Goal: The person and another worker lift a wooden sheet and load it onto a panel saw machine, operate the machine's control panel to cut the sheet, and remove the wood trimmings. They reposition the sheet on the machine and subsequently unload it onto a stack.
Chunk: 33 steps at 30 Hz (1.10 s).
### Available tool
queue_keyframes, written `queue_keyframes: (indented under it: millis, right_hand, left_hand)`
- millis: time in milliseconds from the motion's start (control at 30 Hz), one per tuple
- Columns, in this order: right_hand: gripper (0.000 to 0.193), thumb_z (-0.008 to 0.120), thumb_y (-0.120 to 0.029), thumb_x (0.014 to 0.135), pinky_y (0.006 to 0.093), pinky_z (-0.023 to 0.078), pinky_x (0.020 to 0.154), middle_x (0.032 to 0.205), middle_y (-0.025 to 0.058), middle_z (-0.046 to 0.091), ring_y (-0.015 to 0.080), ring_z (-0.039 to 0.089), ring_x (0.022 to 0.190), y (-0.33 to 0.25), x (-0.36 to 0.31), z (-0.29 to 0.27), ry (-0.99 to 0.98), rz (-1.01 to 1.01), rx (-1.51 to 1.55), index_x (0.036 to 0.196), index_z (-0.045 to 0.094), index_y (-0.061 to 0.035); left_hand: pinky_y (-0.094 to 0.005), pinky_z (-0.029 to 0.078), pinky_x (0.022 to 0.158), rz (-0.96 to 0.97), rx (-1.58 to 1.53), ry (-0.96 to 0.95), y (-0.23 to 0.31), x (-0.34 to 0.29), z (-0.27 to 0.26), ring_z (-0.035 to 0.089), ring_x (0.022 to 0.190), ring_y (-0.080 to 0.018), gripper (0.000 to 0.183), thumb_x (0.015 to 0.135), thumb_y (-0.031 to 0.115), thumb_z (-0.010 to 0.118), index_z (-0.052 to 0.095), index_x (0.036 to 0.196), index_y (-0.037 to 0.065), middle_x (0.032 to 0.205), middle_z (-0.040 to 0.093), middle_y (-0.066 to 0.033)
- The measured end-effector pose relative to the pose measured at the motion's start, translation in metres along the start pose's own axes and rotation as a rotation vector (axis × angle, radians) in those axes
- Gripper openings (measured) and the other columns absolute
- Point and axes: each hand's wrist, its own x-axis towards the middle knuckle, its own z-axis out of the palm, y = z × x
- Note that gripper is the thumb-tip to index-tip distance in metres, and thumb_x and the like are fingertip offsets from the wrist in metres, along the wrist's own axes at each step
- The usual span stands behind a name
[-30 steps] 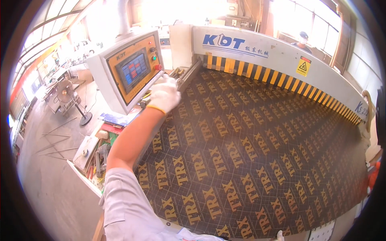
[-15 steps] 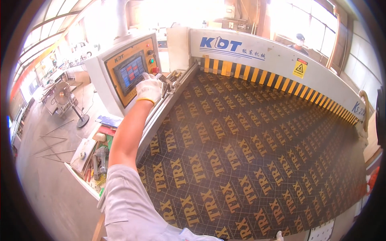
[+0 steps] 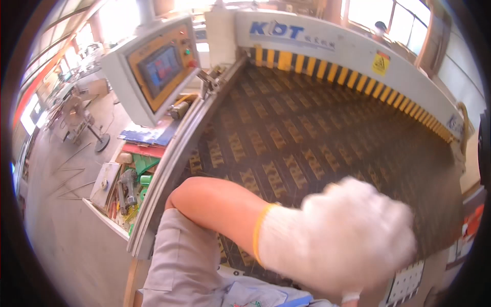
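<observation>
My left hand [image 3: 348, 233], in a white knitted glove with a yellow cuff, hangs large and blurred over the near right part of a dark printed sheet [image 3: 279, 138]. Motion smears its fingers, so their pose cannot be told. Only a small pale bit of what seems to be my right hand [image 3: 351, 298] shows at the lower edge, beneath the left one. Its fingers are hidden. Beyond the left fence rail [image 3: 169, 158] stands the machine's control panel [image 3: 161, 69], with a lit screen and no hand on it.
A white machine beam [image 3: 353, 51] with a black and yellow striped strip crosses the far side. Left of the rail, a tray [image 3: 105, 219] holds a power tool [image 3: 129, 187] and scraps. A floor fan [image 3: 76, 117] stands further left; a person [image 3: 379, 28] is behind the beam.
My left hand has left the control panel and swung right and toward me, over the sheet. My left elbow is now bent. The view has tilted slightly.
</observation>
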Motion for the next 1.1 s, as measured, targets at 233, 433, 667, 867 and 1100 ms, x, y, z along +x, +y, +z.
queue_keyframes:
  millis: [233,433,667,867,1100]
  right_hand:
    - [0.036,0.077,-0.041,0.108,0.0458,0.061,0.081,0.102,0.0081,0.076,0.0259,0.072,0.088,-0.009,-0.027,0.073,-0.075,-0.138,-0.026,0.115,0.075,-0.0057]
    - [0.024,0.088,-0.019,0.103,0.0402,0.065,0.079,0.103,0.0064,0.081,0.0227,0.078,0.090,-0.028,-0.068,0.082,0.031,-0.170,0.246,0.116,0.080,-0.0004]
    - [0.034,0.097,-0.023,0.095,0.0449,0.067,0.064,0.089,0.0051,0.070,0.0189,0.070,0.073,-0.010,-0.054,0.056,0.059,-0.230,0.049,0.093,0.070,-0.0027]
    - [0.039,0.095,-0.024,0.098,0.0425,0.065,0.060,0.093,0.0095,0.076,0.0224,0.075,0.071,-0.035,-0.065,0.063,-0.117,-0.132,0.103,0.107,0.072,0.0059]
    - [0.045,0.077,-0.045,0.108,0.0480,0.065,0.076,0.089,0.0185,0.082,0.0339,0.081,0.081,-0.117,-0.115,0.031,-0.649,-0.096,-0.768,0.106,0.081,-0.0009]
  left_hand:
    - [-0.0563,0.052,0.091,-0.005,-0.436,-0.024,0.088,0.029,0.016,0.065,0.114,-0.0393,0.043,0.096,0.045,0.067,0.071,0.118,0.008,0.126,0.064,-0.0142]
    - [-0.0635,0.051,0.113,0.054,-1.144,-0.023,0.132,0.038,0.055,0.067,0.135,-0.0458,0.060,0.110,0.055,0.064,0.074,0.138,0.003,0.161,0.067,-0.0268]
    - [-0.0446,0.065,0.083,-0.338,-0.416,-0.508,0.155,-0.020,0.240,0.081,0.096,-0.0396,0.037,0.094,0.029,0.086,0.081,0.123,0.007,0.116,0.083,-0.0148]
    - [-0.0565,0.044,0.127,-0.817,0.145,-0.692,0.079,-0.241,0.295,0.056,0.148,-0.0506,0.071,0.098,0.047,0.078,0.069,0.148,-0.002,0.158,0.064,-0.0295]
    - [-0.0546,0.021,0.142,-1.220,0.640,-0.688,0.081,-0.376,0.190,0.033,0.171,-0.0432,0.078,0.115,0.052,0.053,0.048,0.172,-0.001,0.184,0.041,-0.0252]
